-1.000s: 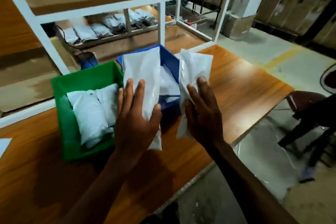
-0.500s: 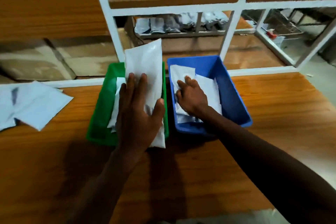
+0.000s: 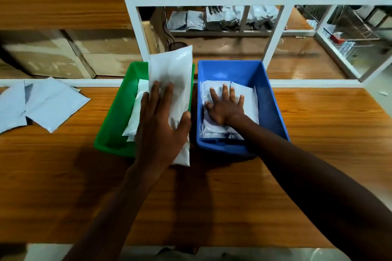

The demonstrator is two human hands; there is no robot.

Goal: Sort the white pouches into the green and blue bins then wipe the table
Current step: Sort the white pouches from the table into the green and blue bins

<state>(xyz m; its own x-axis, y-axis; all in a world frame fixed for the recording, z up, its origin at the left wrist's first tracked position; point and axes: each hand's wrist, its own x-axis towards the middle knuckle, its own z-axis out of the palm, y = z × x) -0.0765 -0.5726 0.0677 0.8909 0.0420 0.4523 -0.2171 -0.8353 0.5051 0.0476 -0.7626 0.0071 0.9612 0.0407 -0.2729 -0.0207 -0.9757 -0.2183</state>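
Observation:
Two bins stand side by side at the back of the wooden table [image 3: 212, 207]: a green bin [image 3: 112, 121] on the left and a blue bin [image 3: 273, 104] on the right. My left hand [image 3: 161, 129] grips a long white pouch [image 3: 171, 74] upright over the green bin's right side, thumb on its right edge. More white pouches [image 3: 135, 112] lie in the green bin beneath it. My right hand [image 3: 224, 106] presses flat, fingers spread, on the pouches [image 3: 244, 93] stacked inside the blue bin.
Loose white pouches [image 3: 42, 104] lie on the table at the far left. A white shelf frame [image 3: 273, 34] rises just behind the bins, with grey pouches [image 3: 224, 19] and a wire basket [image 3: 350, 34] beyond it. Cardboard boxes [image 3: 63, 53] sit back left.
My right hand carried its pouch down into the blue bin and now lies flat on it. My left hand brought its pouch over the green bin. My view swung left.

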